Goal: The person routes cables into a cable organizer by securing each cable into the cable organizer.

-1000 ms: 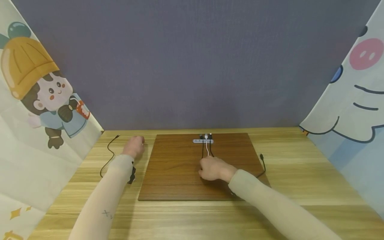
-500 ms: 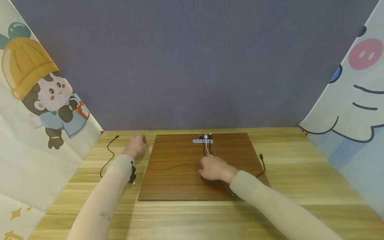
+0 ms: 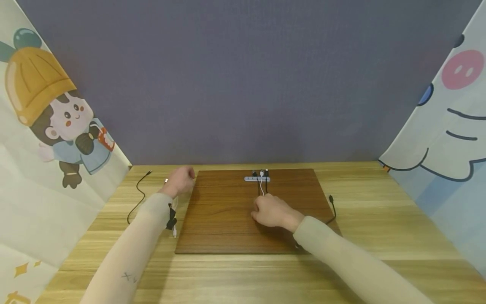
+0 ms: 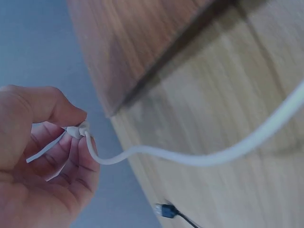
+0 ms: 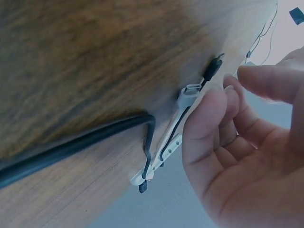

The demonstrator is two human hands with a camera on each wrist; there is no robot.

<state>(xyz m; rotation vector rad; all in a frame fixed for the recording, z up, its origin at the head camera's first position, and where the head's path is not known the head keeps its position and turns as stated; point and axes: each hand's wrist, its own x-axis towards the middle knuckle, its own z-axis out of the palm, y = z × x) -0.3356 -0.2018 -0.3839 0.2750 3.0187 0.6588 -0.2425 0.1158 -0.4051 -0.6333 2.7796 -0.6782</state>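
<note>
My left hand [image 3: 180,181] is raised over the table at the board's back left corner. In the left wrist view its thumb and fingers pinch a white cable [image 4: 190,158] at a small bunched spot, and a thin tail sticks out behind. My right hand [image 3: 273,210] lies low over the brown board [image 3: 220,215], fingers loosely curled. In the right wrist view nothing shows between thumb and fingers, and a fingertip overlaps a white cable connector [image 5: 188,97]. A black connector [image 5: 212,70] lies just past it. Near the board's back edge a white cable clip [image 3: 257,179] carries black and white cables.
A black cable [image 3: 141,192] lies curved on the table left of my left hand. Another black cable end [image 3: 331,200] lies off the board's right edge. A grey panel [image 3: 243,84] closes the back, with printed cloth [image 3: 22,202] at the sides.
My left hand has moved right and slightly away from me, towards the board's corner, and a white connector now hangs below its wrist. The right hand has barely moved; the cables by it shifted slightly.
</note>
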